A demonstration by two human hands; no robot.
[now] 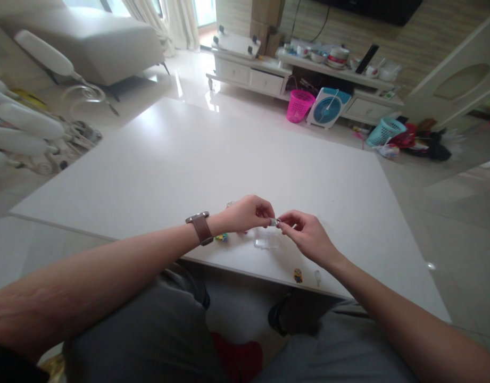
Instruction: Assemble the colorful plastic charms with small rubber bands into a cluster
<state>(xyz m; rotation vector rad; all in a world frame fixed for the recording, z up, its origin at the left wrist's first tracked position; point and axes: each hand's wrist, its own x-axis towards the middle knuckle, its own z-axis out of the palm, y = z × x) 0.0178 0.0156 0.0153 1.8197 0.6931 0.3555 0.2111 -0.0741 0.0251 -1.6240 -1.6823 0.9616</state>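
Above the white table [300, 159], my left hand [250, 213] and my right hand [306, 234] meet, fingertips pinched on a small silvery piece [274, 222] between them. Its exact kind is too small to tell. Just below the hands lies a clear plastic box [266, 242]. A small yellow and blue figure [298, 275] rests by the near edge, with a small clear item [317, 277] to its right. Beside my left wrist sits a green and yellow piece [221, 238]. Another small item [231, 204] is partly hidden behind my left hand.
White-backed chairs [29, 122] stand at the left of the table. Beyond it are a sofa [89, 40], a low cabinet [264, 80], a pink basket [299, 105], a fan [328, 108] and a light blue basket [385, 131]. My knees are under the near edge.
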